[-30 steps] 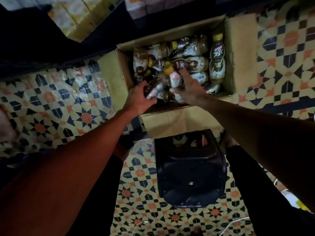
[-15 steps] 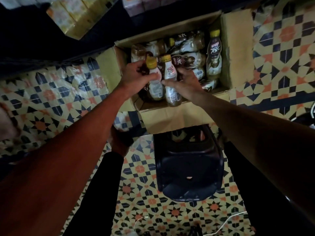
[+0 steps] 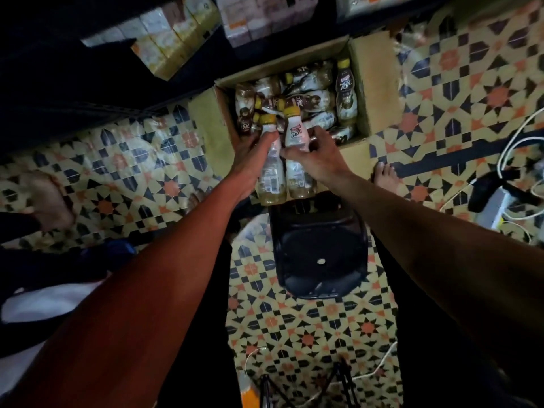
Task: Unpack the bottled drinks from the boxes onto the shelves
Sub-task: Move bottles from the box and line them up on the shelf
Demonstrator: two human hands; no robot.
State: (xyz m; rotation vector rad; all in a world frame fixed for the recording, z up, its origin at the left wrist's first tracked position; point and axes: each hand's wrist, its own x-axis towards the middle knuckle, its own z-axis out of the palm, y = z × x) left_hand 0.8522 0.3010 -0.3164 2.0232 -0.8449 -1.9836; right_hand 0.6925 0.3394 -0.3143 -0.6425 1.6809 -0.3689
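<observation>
— What are the hands doing in the head view?
— The left hand [image 3: 250,161] grips a yellow-capped bottle [image 3: 271,176]; the right hand [image 3: 321,154] grips a second bottle [image 3: 295,134]. They are side by side above the near edge of the cardboard box [image 3: 374,89].
— And inside?
— Other bottles [image 3: 312,101] lie there.

The left arm [image 3: 164,275] and right arm [image 3: 426,237] are bare along all that shows. Dark trousers [image 3: 203,334] cover both legs, and the right foot [image 3: 384,176] is bare.
</observation>
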